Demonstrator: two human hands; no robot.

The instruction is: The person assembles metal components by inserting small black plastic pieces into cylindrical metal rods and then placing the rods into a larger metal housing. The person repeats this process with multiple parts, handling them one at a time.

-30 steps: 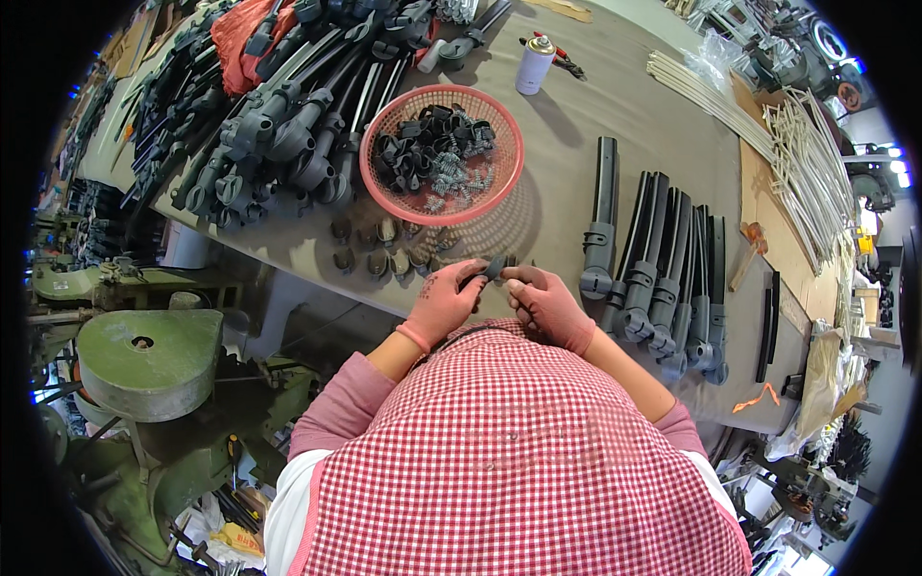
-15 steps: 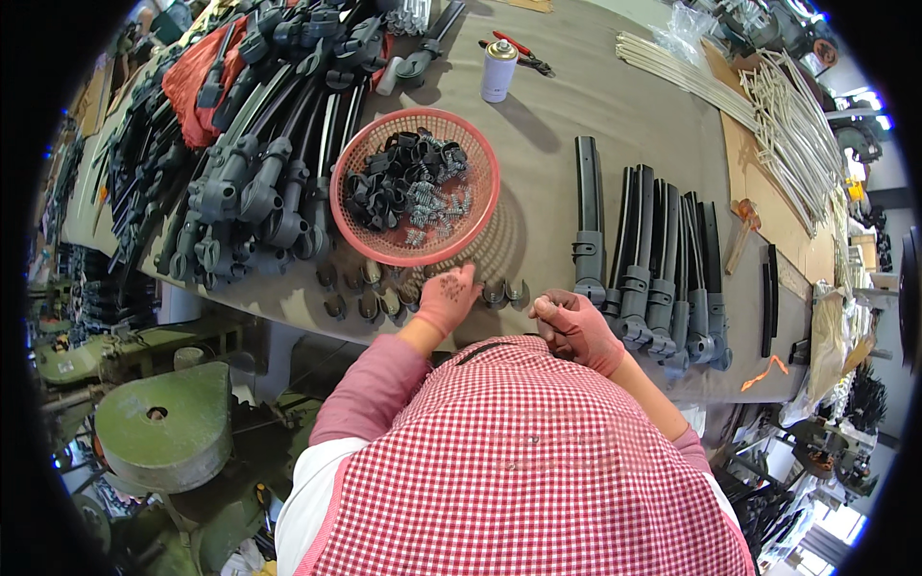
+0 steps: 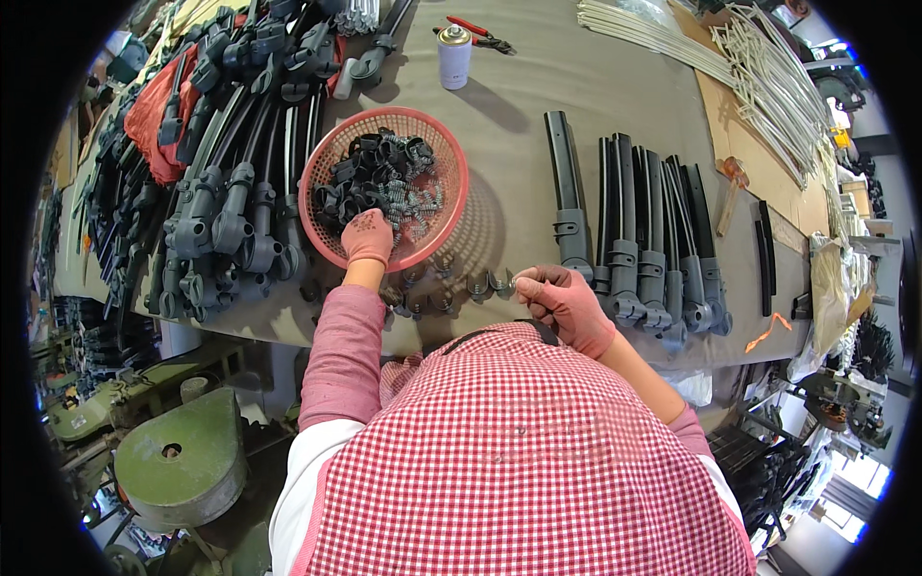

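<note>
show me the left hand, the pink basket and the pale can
Left hand (image 3: 369, 238), head view, back of the hand
Pink basket (image 3: 449, 175), head view, right inner wall
Pale can (image 3: 454, 65), head view, middle of its body

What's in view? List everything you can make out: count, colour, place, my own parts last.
basket: one, pink, mid-left of table
basket clips: many, black, in basket
springs: many, silver, in basket
loose clips: several, dark, table's near edge
spray can: one, white, far side
red-handled tool: one, by can
jointed tubes: large pile, grey-black, left; roughly seven more, right
red sheet: one, on pile
rods: many, cream, far right
hammer-like tool: one, brown, right
strips: two, black, right
ribbon: one, orange, right edge
table: one, grey-brown, centre
machine: one, green, lower left
apron: one, red-white check, bottom
left hand: one, pink-gloved, at basket
right hand: one, pink-gloved, beside loose clips
</note>
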